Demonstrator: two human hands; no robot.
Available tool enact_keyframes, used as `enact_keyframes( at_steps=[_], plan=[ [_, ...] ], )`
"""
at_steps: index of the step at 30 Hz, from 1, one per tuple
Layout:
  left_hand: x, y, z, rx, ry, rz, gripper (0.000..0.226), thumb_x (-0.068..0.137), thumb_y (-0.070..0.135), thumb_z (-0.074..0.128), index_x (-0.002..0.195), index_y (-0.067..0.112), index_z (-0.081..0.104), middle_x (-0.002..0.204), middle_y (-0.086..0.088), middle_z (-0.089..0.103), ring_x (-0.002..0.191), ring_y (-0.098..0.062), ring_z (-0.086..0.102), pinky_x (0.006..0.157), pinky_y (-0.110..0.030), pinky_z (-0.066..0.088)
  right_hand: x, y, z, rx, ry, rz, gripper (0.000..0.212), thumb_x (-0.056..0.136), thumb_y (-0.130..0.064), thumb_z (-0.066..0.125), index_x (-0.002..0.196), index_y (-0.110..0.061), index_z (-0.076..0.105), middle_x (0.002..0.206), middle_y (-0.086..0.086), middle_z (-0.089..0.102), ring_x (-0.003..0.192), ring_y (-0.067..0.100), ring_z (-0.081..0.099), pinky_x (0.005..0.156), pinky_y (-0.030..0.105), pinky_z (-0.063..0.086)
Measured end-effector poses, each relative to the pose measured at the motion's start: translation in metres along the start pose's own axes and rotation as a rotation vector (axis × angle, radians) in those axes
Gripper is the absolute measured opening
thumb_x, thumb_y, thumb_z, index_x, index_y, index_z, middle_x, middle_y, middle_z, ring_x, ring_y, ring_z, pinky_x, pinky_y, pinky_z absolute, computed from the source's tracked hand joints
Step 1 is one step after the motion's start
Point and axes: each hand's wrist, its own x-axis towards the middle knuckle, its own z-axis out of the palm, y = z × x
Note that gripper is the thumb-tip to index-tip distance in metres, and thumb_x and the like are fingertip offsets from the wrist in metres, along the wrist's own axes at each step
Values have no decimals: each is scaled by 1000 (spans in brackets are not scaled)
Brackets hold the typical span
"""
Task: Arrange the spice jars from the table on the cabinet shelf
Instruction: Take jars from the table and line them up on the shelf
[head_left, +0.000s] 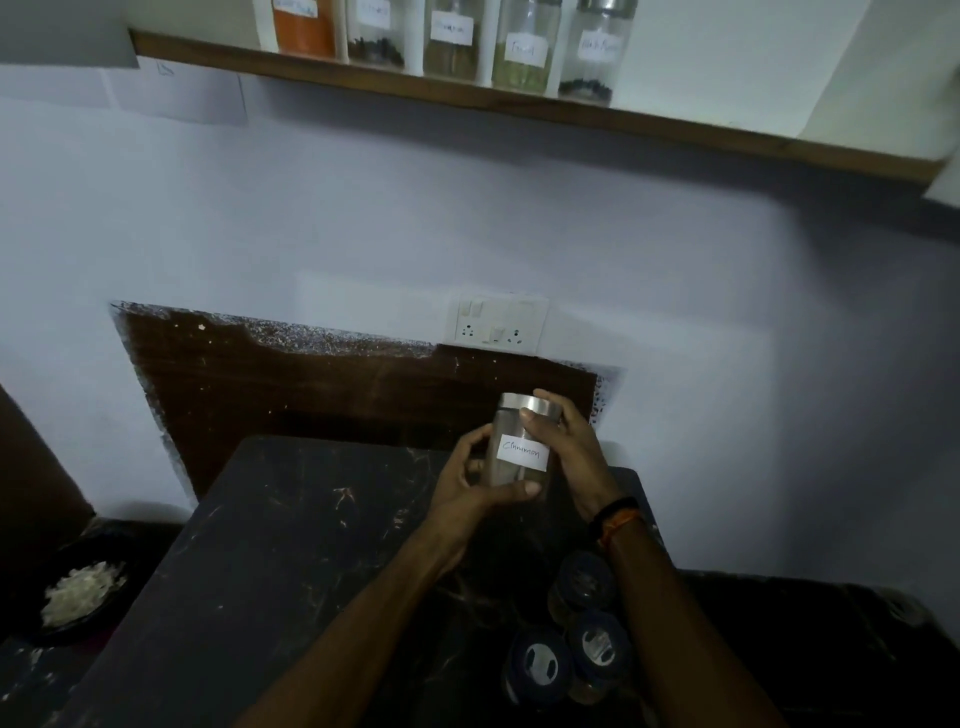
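A clear spice jar (521, 447) with a steel lid and a white label reading "Cinnamon" is held upright above the far end of the dark table (291, 551). My left hand (475, 483) grips its lower body from the left, thumb under the label. My right hand (569, 447) grips its upper part and lid from the right. Three more jars (571, 639) with dark lids stand on the table near my right forearm. High on the wall, the wooden shelf (519, 106) carries several labelled jars (452, 41) in a row.
A wall socket plate (496, 325) sits above a dark brown panel behind the table. A black bowl (78, 597) with white shreds lies low at the left. The shelf has bare room right of the last jar (595, 52).
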Motion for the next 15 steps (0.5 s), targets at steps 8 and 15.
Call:
enact_keyframes(
  at_steps=[8,15],
  plan=[
    [43,94,25,255,-126,204,92,62,37,92,140,35,43,131,4,58,119,-16,58,99,-43,54,27,-94,-26,14,92,-239,31,90,-20,72,119,-15,64,109,4,72,95,17,70,76,28,59],
    [81,200,30,558,-267,323,61,86,75,44,134,38,51,121,3,65,106,-15,67,92,-39,58,41,-184,-50,-48,129,-439,43,80,-30,71,119,-14,64,107,-1,69,92,11,67,72,24,55]
  ],
)
